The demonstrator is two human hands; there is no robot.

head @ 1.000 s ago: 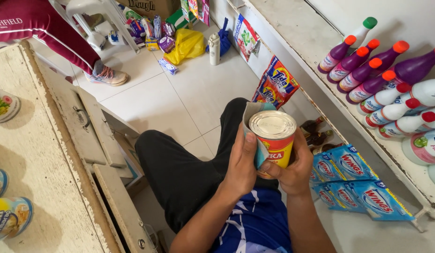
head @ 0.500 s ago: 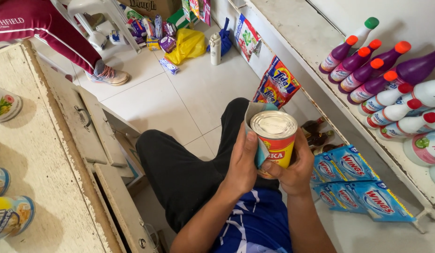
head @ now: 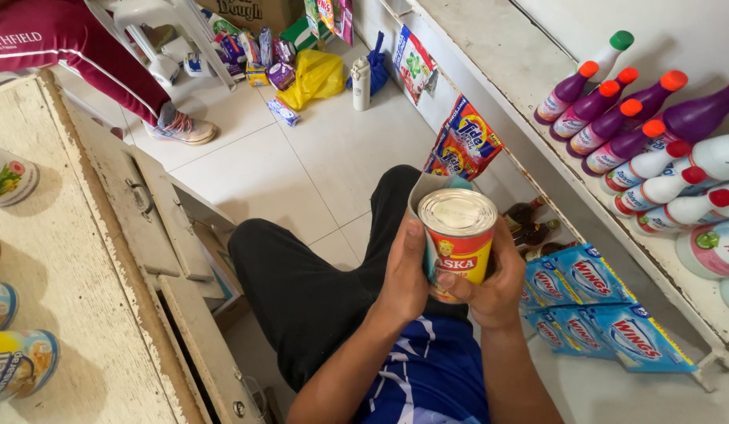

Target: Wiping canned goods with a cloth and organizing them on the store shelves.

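Observation:
I hold a round tin can (head: 457, 239) with a red and yellow label upright over my lap, its pale lid facing up. My left hand (head: 404, 275) wraps its left side and also presses a light cloth or paper (head: 422, 188) against the can. My right hand (head: 490, 286) cups the can's right side and bottom, the thumb lying across the label. My legs in black trousers (head: 302, 290) stretch out below on the white tiled floor.
A worn cream counter (head: 74, 259) with several cans stands at my left, with drawers. At my right a white shelf (head: 537, 94) carries purple and white bottles (head: 631, 126); blue sachet packs (head: 600, 314) hang below. Another person's leg (head: 105, 71) and scattered goods lie ahead.
The can has stayed in both hands over my lap, with only a slight shift of the fingers on the label. The view has hardly moved.

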